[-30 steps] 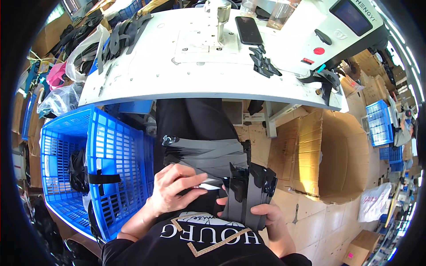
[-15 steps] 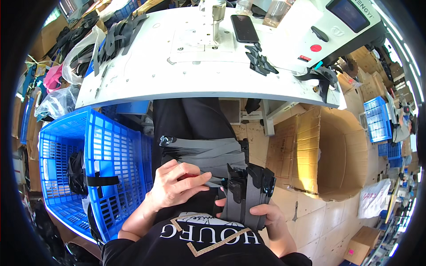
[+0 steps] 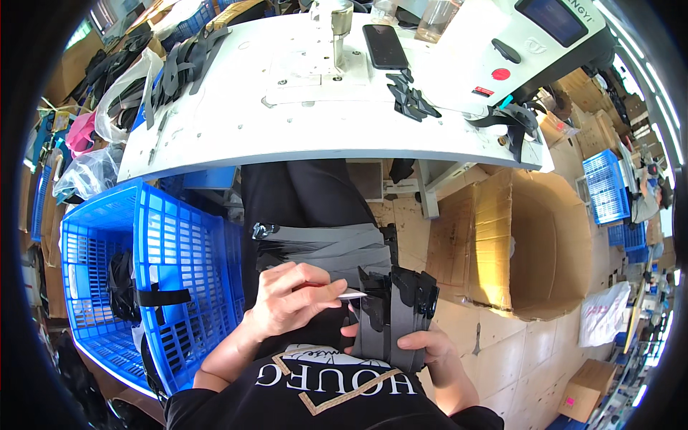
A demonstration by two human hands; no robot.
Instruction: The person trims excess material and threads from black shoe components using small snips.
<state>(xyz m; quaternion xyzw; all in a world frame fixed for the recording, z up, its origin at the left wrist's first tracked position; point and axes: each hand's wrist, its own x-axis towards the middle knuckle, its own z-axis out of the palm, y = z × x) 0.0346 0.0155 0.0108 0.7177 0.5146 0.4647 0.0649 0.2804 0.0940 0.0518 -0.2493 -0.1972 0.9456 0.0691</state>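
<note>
Over my lap, my left hand is closed in a pinch. A slim white pointed thing sticks out of its fingers toward the right; its kind is unclear. The tip reaches the upper left part of a bundle of grey straps with glossy black ends. That bundle is gripped from below and the right by my right hand, thumb across its front. Some of the right fingers are hidden behind the straps. Just beyond both hands, more grey straps lie in a stack across my thighs.
Ahead stands a white machine table with a phone, a pile of small black pieces and a control box. A blue plastic crate is at my left, an open cardboard box at my right.
The white pointed thing in my left hand now shows clearly against the bundle, where the fingers mostly covered it before. My right hand keeps its grip. The view has shifted slightly.
</note>
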